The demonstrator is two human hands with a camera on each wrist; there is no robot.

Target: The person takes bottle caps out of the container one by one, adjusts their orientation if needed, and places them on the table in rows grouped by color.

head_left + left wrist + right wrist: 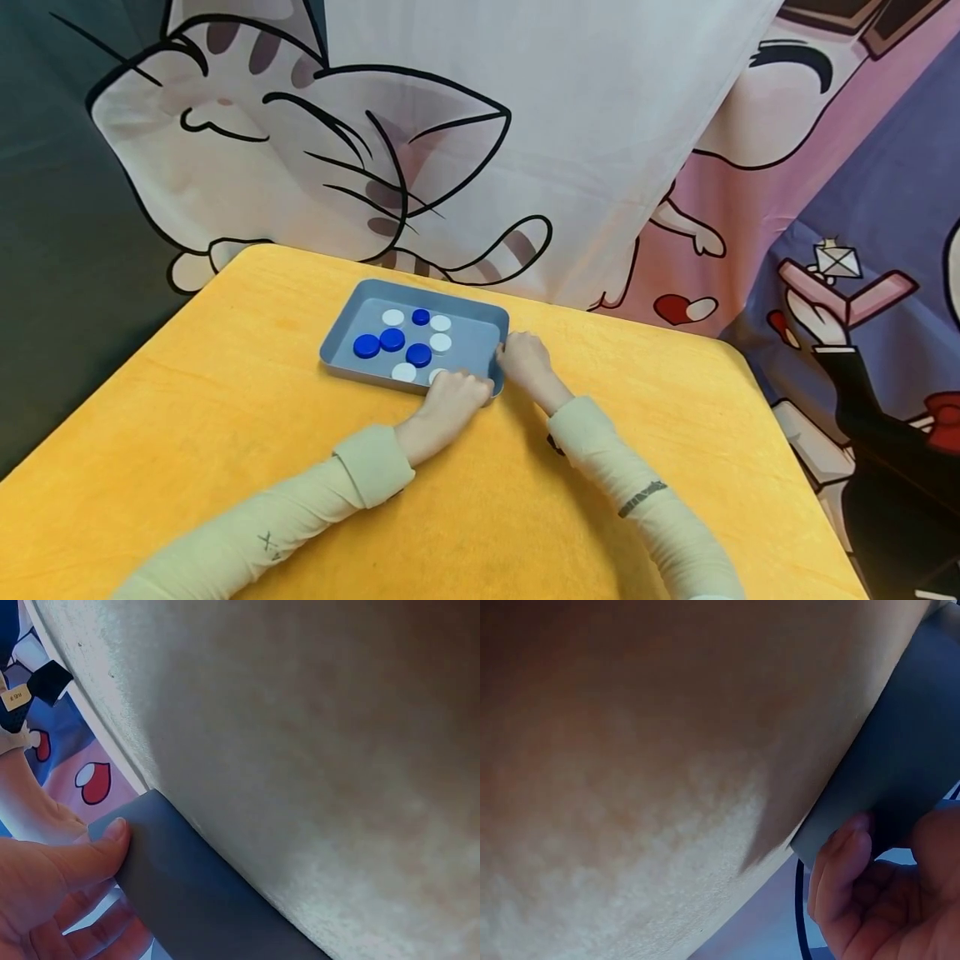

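A printed fabric backdrop (480, 158) with a large cartoon cat fills the far side, and before it spreads the table (262, 450), its top yellow with rounded corners. Two pale sleeves (300, 508) reach in over it, their cuffs folded back, probably to keep cloth off the work. The blue-grey tray (474, 329) lies towards the table's far side, held at its right end; whether its underside is fully down or slightly raised there, I cannot tell. The left hand (450, 407) has its grip clamped on the near long wall, close to the corner, with the thumb laid flat along the outer face in the left wrist view. The right hand (525, 358) has its grip clamped on the right short wall, curled fingers against the outside. Holding either side of one corner probably gives good control of that end, while the far left corners stay free. Inside, the low walls keep loose discs from sliding off: four blue discs (367, 346) and five white discs (440, 342) in view, mostly left and centre, leaving bare floor by the right hand. The white one nearest the left hand is partly hidden. The smallest-looking blue one sits between two whites along the far side.
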